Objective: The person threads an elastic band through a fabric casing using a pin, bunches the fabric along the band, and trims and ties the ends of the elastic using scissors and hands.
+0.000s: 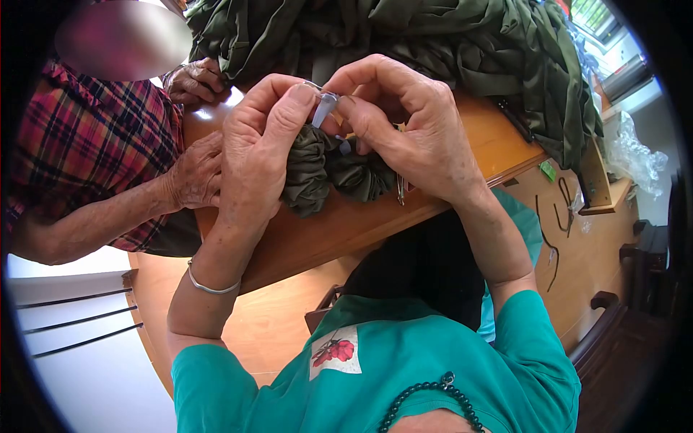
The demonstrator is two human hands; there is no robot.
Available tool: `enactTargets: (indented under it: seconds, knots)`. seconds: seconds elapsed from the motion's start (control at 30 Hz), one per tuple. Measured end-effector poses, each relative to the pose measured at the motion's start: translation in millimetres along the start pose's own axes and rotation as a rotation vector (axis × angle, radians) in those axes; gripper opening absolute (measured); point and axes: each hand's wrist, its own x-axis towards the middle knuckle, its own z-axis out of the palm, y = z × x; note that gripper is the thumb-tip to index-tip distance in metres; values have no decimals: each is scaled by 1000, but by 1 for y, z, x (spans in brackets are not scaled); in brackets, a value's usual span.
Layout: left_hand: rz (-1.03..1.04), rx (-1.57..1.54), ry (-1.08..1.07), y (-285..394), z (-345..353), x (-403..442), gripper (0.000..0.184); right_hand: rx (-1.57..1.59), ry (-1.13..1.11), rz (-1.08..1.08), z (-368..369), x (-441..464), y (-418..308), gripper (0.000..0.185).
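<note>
My left hand [263, 141] pinches one side of a small pale strip [325, 110], thumb and index finger pressed together beside a thin metal piece [312, 85]. Closed round the other side of the strip is my right hand [408, 119], its thumb and index finger meeting on it. Below my fingertips hangs a gathered dark green fabric ring [306, 177], bunched in folds above the table. A second small pale piece [344, 146] shows at the top of the gathered fabric. Part of the metal piece is hidden by my fingers.
A large pile of dark green fabric [404, 36] covers the far side of the wooden table [332, 234]. At the left, a person in a checked shirt [108, 144] rests both hands near the table edge. Clear plastic [635, 155] lies at the right, beyond dark scissors [514, 119].
</note>
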Motion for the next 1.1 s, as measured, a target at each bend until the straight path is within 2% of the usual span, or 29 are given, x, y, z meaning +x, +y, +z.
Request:
enactTargets:
  seconds: [0.23,0.43,0.7,0.8,0.9,1.1]
  knots:
    - [164,272,73,-2,6,-1,20,5,-14,-8,-1,-1,1,16]
    - [150,395,62,1,5,-3,21,-414,81,-363,6,1,9,18]
    - [246,620,91,-4,0,0,22,-622,19,-361,9,-2,11,13]
    - [169,638,92,-2,3,-3,22,-664,-9,-335,7,-7,13,14]
    - [193,739,98,-1,6,-2,20,-654,-8,-319,10,-6,12,13]
    - [112,632,117,-2,4,3,20,-669,-19,-293,7,-3,0,12]
